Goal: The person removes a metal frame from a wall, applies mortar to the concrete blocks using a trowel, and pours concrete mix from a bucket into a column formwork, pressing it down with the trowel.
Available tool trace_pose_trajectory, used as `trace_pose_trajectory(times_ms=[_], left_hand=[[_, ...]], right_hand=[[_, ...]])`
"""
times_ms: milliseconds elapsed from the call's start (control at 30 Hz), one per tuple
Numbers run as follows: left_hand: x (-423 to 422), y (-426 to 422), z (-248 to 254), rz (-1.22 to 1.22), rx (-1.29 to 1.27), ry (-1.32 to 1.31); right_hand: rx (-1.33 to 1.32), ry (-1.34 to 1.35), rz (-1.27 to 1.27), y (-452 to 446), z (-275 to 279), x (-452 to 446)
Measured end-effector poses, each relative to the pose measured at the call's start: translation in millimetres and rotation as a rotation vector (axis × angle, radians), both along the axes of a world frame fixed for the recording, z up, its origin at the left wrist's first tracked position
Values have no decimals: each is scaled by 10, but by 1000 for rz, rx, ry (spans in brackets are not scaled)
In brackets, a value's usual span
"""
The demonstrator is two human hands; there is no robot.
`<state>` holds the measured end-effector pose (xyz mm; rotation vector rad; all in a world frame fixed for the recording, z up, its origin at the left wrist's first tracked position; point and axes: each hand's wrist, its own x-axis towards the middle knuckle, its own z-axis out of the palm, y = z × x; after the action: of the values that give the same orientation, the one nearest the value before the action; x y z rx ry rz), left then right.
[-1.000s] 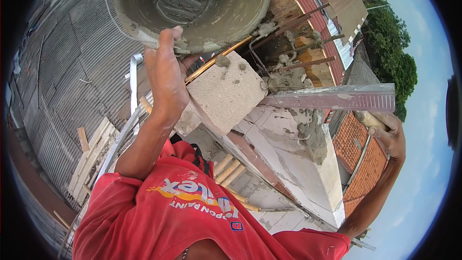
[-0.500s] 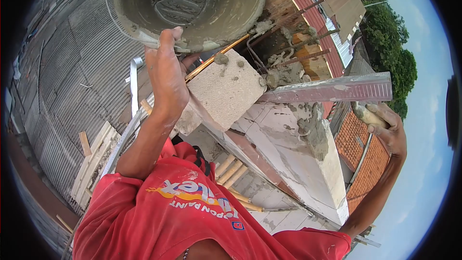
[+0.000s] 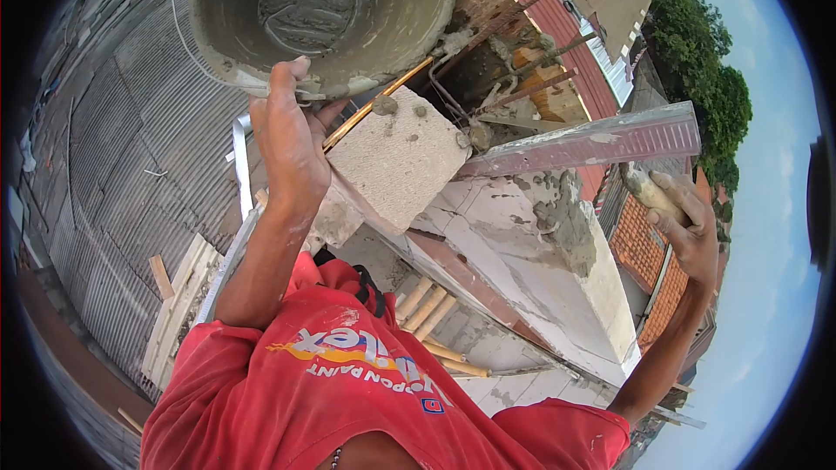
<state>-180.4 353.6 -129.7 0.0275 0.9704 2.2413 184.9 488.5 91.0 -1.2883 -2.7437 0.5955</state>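
My left hand (image 3: 292, 144) grips the near rim of a mortar-coated bucket (image 3: 409, 43), thumb over the edge. The bucket is tipped toward me, with wet grey mortar (image 3: 318, 4) on its bottom. At the right, my right hand (image 3: 688, 226) is closed round the mortar-smeared handle of a trowel (image 3: 655, 193). A long reddish metal bar (image 3: 583, 141) hides most of the trowel; a thin grey blade edge shows beyond the bar. Below the bucket sits a pale block (image 3: 401, 161) with mortar blobs. Beside it, rusty rebar (image 3: 522, 91) sticks out of a wooden form (image 3: 557, 104).
A pale wall (image 3: 557, 270) smeared with mortar runs below the metal bar. Corrugated roofing (image 3: 131, 157) spreads out at the left. Bamboo poles (image 3: 427, 309) lie below the wall. Orange roof tiles (image 3: 640, 244) and trees (image 3: 697, 78) are at the right.
The view has shifted slightly. The bucket and both hands appear a little further left. A thin grey blade edge now shows between the metal bar and the rebar.
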Motion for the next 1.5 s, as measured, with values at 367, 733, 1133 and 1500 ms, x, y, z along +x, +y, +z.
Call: trace_pose_trajectory(times_ms=[367,733,1133,1500], left_hand=[[-449,-97,365,212,129,244],[-301,-158,1872,-389,656,835],[1259,466,1827,-1106,449,2002],[1108,254,1748,-1095,579,2002]], right_hand=[[56,911,-480,-734,-832,955],[-383,1860,-140,-1220,-1113,263],[-102,2007,-149,-1678,-578,650],[733,1449,-1225,-1907,-1040,784]])
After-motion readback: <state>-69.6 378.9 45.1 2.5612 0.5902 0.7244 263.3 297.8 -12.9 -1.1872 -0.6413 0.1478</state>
